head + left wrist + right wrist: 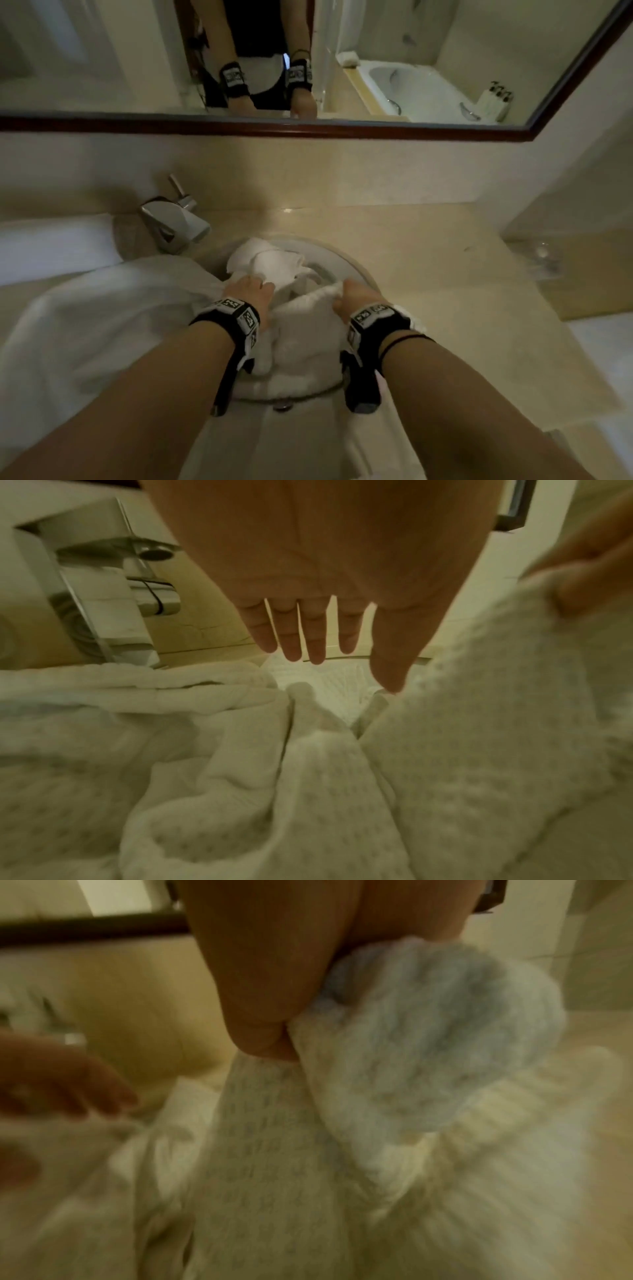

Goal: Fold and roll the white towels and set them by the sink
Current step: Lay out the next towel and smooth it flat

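Several white towels (274,263) lie crumpled in the round sink (342,263). My right hand (346,291) grips the bunched edge of one white towel (411,1056) over the sink's near right side; its fingers are curled round the cloth. My left hand (263,284) is just left of it, over the pile. In the left wrist view its fingers (308,642) are straight and spread, holding nothing, and the thumb tip reaches the gripped towel (479,723). A larger white towel (102,325) is draped over the counter to the sink's left.
A chrome faucet (174,222) stands at the sink's back left. Beige counter (445,274) extends right to a glass (544,253) near the wall. A dark-framed mirror (308,130) hangs above. The counter's front edge runs under my forearms.
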A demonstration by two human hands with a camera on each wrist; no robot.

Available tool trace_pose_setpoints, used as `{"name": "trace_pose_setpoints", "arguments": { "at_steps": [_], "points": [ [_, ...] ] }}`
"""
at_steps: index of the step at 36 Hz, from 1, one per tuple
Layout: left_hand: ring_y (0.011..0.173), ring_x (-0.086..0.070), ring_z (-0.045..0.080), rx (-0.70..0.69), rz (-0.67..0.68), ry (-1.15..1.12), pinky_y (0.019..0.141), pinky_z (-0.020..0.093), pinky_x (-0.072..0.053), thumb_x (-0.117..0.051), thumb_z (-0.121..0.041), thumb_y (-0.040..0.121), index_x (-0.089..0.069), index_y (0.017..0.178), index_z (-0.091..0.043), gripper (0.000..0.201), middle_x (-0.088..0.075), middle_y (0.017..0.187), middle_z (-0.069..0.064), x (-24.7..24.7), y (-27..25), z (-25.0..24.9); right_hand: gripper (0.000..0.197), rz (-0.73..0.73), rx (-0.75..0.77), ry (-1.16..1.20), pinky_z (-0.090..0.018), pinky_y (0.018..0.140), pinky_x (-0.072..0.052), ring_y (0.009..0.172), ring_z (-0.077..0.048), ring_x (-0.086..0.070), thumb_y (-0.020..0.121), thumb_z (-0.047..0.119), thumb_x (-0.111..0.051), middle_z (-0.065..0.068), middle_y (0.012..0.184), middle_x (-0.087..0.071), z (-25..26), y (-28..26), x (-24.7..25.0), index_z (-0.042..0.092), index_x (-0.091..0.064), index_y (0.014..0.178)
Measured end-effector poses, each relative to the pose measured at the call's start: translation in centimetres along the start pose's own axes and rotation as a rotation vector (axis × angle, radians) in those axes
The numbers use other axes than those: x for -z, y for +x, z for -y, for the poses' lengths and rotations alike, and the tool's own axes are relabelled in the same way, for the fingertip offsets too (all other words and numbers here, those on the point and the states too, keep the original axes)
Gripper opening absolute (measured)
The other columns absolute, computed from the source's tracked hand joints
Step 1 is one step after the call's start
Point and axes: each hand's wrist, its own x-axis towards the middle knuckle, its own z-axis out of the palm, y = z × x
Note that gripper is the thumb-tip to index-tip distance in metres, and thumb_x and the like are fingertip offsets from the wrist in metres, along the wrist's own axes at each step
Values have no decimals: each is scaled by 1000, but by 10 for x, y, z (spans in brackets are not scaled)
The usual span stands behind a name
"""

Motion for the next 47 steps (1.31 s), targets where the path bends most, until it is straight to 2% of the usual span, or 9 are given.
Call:
{"name": "trace_pose_setpoints", "arguments": {
  "at_steps": [7, 14, 19, 23, 27, 33, 38, 42, 47],
  "points": [
    [137, -32, 27, 200, -23, -219, 110, 38, -30, -61, -60, 78, -5, 149, -25, 97, -26, 152, 3, 43, -22, -35, 41, -237, 394, -67, -34, 80, -43, 110, -34, -55, 94, 27, -44, -15, 127, -51, 19, -29, 68, 13, -39, 133],
    [125, -46, 27, 198, -181, -516, 102, 35, -39, -71, -37, 80, -34, 142, -16, 75, -45, 140, 8, 92, -41, -49, 43, -446, 618, 133, -38, 93, -41, 116, -33, -50, 93, 23, -49, -12, 130, -49, 12, -68, 112, 16, -40, 135],
    [131, -39, 31, 171, -346, -645, 101, 30, -29, -43, -22, 99, -35, 142, -4, 47, -38, 146, 17, 131, -63, -75, 40, -653, 792, 392, -30, 91, -36, 119, -27, -46, 93, 18, -51, -12, 128, -51, 6, -95, 145, 11, -47, 131],
    [125, -46, 31, 185, -448, -496, 99, 35, -36, -44, -21, 98, -44, 135, -8, 38, -47, 138, 15, 187, -92, -75, 57, -835, 647, 635, -24, 101, -27, 128, -28, -38, 92, 22, -55, -15, 139, -41, -20, -111, 154, 9, -31, 143],
    [116, -53, 33, 103, -552, -433, 93, 39, -43, -57, -11, 90, -47, 124, -5, 36, -54, 128, 12, 230, -123, -92, 106, -571, 392, 611, -36, 107, -30, 135, -29, -31, 79, 32, -71, -10, 150, -20, -56, -122, 132, 26, 8, 150],
    [107, -58, 35, -44, -612, -512, 91, 41, -49, -47, -6, 92, -53, 115, -1, 24, -57, 120, 18, 234, -152, -127, 125, -561, 358, 701, -47, 111, -31, 137, -28, -31, 64, 33, -83, -9, 151, -23, -82, -138, 106, 25, 7, 150],
    [102, -60, 36, -144, -611, -582, 91, 46, -49, -41, -9, 94, -54, 114, 0, 25, -59, 116, 20, 235, -180, -160, 142, -536, 385, 752, -44, 114, -28, 141, -22, -24, 53, 38, -89, -2, 155, -15, -109, -166, 101, 29, 16, 148],
    [99, -60, 36, -210, -667, -575, 90, 43, -48, -35, -15, 97, -54, 113, -5, 27, -60, 114, 20, 245, -193, -191, 135, -564, 415, 891, -41, 113, -29, 139, -20, -27, 59, 29, -88, -1, 154, -19, -136, -191, 108, 26, 13, 149],
    [95, -62, 33, -297, -707, -625, 83, 40, -52, -34, -12, 96, -54, 121, -12, 31, -61, 115, 15, 260, -200, -233, 78, -672, 351, 858, -32, 96, -41, 121, -25, -49, 85, 33, -67, -7, 135, -47, -180, -222, 138, 14, -18, 143]
  ]
}}
